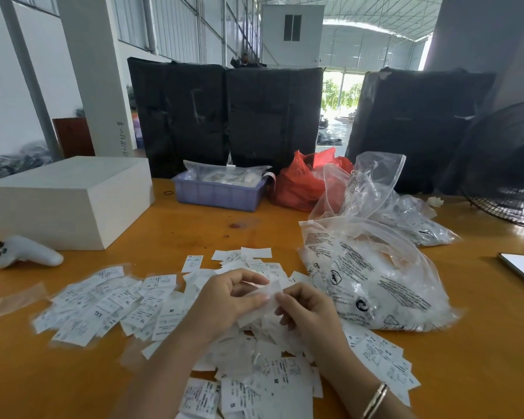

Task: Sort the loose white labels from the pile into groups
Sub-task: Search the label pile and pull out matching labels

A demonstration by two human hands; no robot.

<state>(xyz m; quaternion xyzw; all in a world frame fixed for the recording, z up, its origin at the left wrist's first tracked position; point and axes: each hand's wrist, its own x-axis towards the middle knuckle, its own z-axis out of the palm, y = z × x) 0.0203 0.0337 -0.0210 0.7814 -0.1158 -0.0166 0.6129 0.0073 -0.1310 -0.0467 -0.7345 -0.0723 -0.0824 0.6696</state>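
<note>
Both hands meet over the middle of the table (194,225). The left hand (227,300) and the right hand (307,313) each pinch a blurred white label (265,293) between thumb and fingertips, holding it just above the pile (254,358). Its print cannot be read.

The sorting looks partly done. To the left lies a spread group (103,303) of labels, with XXL, XL and M marks showing; whether these are separate groups or one overlapping spread cannot be told. A smaller group (381,358) marked XS sits to the right, beside the right forearm. More labels (248,261) lie beyond the hands.

Much is left: the pile under and in front of the hands is thick and mixed, with S, M and XS showing, and some pieces face down. A clear bag (375,282) just right of the hands appears to hold more white stock, though whether it belongs to this job is unclear. By this judgement the task is somewhere near its middle, with the held label not yet placed.
</note>
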